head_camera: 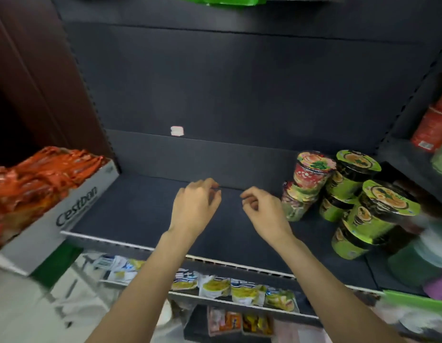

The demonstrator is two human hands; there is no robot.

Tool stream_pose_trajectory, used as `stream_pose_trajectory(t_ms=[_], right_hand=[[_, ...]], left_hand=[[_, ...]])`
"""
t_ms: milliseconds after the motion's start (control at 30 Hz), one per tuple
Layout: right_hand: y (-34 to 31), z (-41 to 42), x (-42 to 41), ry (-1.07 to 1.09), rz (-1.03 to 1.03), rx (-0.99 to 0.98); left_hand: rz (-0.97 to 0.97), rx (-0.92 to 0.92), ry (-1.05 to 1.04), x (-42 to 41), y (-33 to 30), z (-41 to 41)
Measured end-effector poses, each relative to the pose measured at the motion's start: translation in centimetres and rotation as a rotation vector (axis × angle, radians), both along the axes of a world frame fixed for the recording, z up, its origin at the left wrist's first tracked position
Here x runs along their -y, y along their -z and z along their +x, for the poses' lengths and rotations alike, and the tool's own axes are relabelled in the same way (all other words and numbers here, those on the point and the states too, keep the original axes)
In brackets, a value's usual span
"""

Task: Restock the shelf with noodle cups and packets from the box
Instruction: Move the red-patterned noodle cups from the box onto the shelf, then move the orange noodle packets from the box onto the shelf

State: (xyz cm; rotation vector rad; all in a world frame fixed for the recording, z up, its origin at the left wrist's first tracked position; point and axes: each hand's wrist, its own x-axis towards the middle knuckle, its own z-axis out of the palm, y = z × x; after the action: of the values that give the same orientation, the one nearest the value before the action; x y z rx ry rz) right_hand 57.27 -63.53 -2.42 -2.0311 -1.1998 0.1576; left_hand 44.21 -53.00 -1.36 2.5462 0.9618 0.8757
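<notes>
While both hands hover over the bare middle of the shelf (pixel 145 209), I judge we are between placements: nothing is in my grasp and the next item has yet to be fetched. My left hand (pixel 194 207) hangs with fingers loosely curled, holding nothing; my right hand (pixel 260 210) is the same, fingertips drawn in a little, empty. The box (pixel 74 206) sits at the left end of the shelf, touching its left upright, heaped with orange-red packets (pixel 34 179). On the right, noodle cups are already stacked two high: red-patterned cups (pixel 305 186) nearest my right hand and green cups (pixel 371 211) beyond them, towards the front edge.

The next move, as I see it, calls for swinging left to the box, pinching a few packets by their edges and laying them in the open stretch between box and cups, without nudging the stacks, which look easy to topple.

As for writing, the box side reads "Cestbon" in dark letters. The printing on the cup lids and on the yellow and white packets (pixel 234 289) on the shelf below is too blurred to read, as is a small pale sticker (pixel 177 131) on the back panel
</notes>
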Motion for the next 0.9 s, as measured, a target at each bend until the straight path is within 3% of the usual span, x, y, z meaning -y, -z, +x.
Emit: stream_pose_trajectory(t_ms=[267, 567, 900], right_hand=[[-0.1, -14.3, -9.6, -0.275, -0.041, 0.043], [1.3, -32.0, -23.5, -0.405, -0.083, -0.044], [3.7, -42.1, -36.9, -0.497, -0.15, 0.012]], left_hand=[[-0.038, -0.016, -0.255, -6.7, 2.0, -17.0], [-0.133, -0.062, -0.397, -19.9, 3.6, -37.2], [-0.292, -0.141, -0.547, -32.4, 6.0, -48.1]])
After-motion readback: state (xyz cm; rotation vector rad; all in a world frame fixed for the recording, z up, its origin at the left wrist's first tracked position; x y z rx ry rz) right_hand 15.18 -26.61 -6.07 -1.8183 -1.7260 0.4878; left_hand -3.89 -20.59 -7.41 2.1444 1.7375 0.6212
